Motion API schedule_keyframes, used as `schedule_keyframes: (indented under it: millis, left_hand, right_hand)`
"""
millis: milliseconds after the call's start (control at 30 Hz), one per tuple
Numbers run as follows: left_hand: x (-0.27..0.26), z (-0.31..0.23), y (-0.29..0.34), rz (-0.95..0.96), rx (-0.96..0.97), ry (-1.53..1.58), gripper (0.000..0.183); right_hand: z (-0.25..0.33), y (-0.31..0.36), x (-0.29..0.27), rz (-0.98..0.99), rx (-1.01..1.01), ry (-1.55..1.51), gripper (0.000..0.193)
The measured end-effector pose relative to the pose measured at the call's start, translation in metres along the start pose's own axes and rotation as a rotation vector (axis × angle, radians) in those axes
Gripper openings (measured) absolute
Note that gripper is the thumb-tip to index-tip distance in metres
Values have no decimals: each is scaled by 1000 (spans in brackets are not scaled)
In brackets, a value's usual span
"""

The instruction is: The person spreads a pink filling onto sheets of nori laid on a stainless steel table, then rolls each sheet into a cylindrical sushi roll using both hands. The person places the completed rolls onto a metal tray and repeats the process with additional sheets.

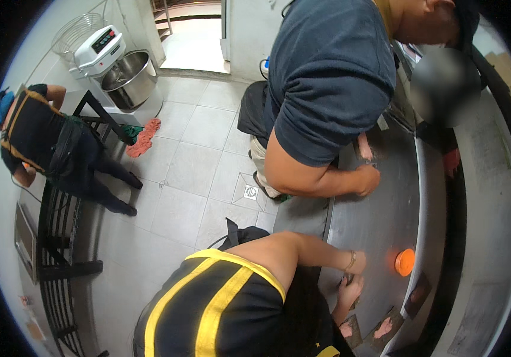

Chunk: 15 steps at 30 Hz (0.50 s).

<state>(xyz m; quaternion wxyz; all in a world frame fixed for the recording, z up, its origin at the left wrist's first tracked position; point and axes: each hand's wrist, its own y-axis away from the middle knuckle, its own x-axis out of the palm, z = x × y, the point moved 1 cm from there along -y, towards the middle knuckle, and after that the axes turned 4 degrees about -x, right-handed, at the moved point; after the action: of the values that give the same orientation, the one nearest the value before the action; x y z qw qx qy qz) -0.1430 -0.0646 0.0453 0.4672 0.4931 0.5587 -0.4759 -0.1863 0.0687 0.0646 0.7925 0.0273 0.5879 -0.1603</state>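
Note:
Neither my left hand nor my right hand shows in the head view. At a grey metal counter (377, 208), a person in a black garment with yellow straps (226, 303) bends over with both hands (352, 279) close together; a small dark piece is partly hidden by the fingers. Beside those hands lie dark flat sheets (385, 328) topped with pink paste. An orange round tub (405, 262) stands to their right. Farther up, a person in a dark shirt (333, 83) rests a closed hand (365, 180) near another pink-topped dark sheet (364, 146).
A white mixer (97, 50) with a steel bowl (129, 83) stands at the far left. A third person (47, 131) is beside a dark slatted bench (59, 262). Reddish cloth (144, 138) lies near the mixer. A doorway (195, 44) opens at the back. The floor (190, 166) is tiled.

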Motion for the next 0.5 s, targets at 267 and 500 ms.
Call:
schedule_keyframes:
  millis: [267,500]
  left_hand:
    - [17,6,-11,-106,72,-50,14]
    - [3,11,-7,-116,76,-6,14]
  right_hand:
    - [0,-5,3,6,33,14,39]
    - [8,-7,-6,37,77,14,40]
